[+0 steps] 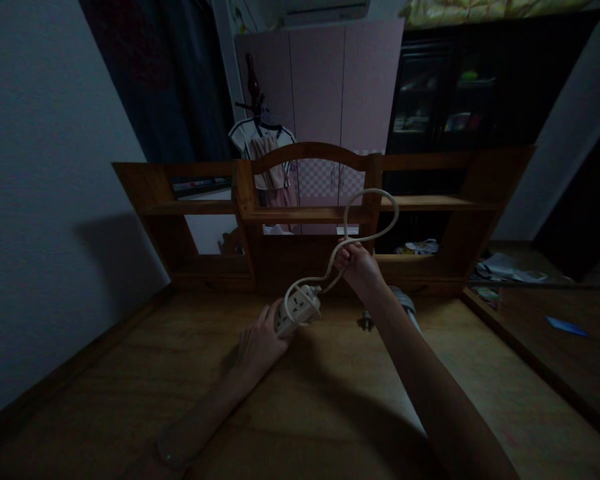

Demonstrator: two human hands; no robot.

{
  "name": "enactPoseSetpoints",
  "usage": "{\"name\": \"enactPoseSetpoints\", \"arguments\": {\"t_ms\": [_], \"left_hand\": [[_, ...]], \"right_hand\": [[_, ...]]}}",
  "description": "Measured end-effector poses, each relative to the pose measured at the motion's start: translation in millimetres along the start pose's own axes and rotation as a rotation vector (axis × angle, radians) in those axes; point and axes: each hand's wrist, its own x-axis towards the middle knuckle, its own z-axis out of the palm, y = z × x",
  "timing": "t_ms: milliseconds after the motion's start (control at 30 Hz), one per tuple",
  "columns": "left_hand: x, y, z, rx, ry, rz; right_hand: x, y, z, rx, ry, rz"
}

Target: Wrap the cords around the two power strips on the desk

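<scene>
**Q:** Which items are hidden, cut off or unclear?

**A:** The scene is dim. The white rectangular plastic power strip (297, 308) shows only its socket face and far end. The left hand (260, 343) covers its near end. The free end of the thick white round cable (375, 200) cannot be traced, because the run drops behind the right hand (359, 263). A small dark object (367, 323) lies on the brown wooden desk (130, 373) just beside the right forearm, and its type cannot be determined. A grey ribbed item (405, 301) behind that forearm is partly hidden and equally unclear. The lower frame edge cuts off both arms.

**Q:** Where is the power strip?

**A:** It is near the middle of the desk, in front of the brown wooden shelf unit (305, 215). It is tilted, with the far end raised. Whether the near end touches the desk cannot be told.

**Q:** What is the left hand's pose?

**A:** The forearm lies low along the desk. The fingers are curled around the near end of the power strip and grip it.

**Q:** And the right hand?

**A:** It is raised above the desk, beyond and to the right of the power strip. The forearm angles up from the lower right. The fingers are closed in a fist around the cable. The cable curls at the strip's far end and rises to the fist. Above the fist it forms an open loop in front of the shelf unit.
</scene>
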Motion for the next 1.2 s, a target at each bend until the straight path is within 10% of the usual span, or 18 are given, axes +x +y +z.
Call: {"name": "enactPoseSetpoints", "arguments": {"t_ms": [267, 800, 1200], "left_hand": [[6.1, -11.5, 0.9, -0.108, 0.129, -0.143], [1.0, -5.5, -6.4, -0.335, 0.198, 0.175], [0.1, -2.6, -11.1, -0.32, 0.132, 0.393]], "right_hand": [[3.5, 29.3, -15.6, -0.076, -0.031, 0.076], [6.5, 32.6, -42.1, -0.734, -0.024, 0.095], [-17.8, 82.4, -31.3, -1.384, -0.405, 0.167]]}}
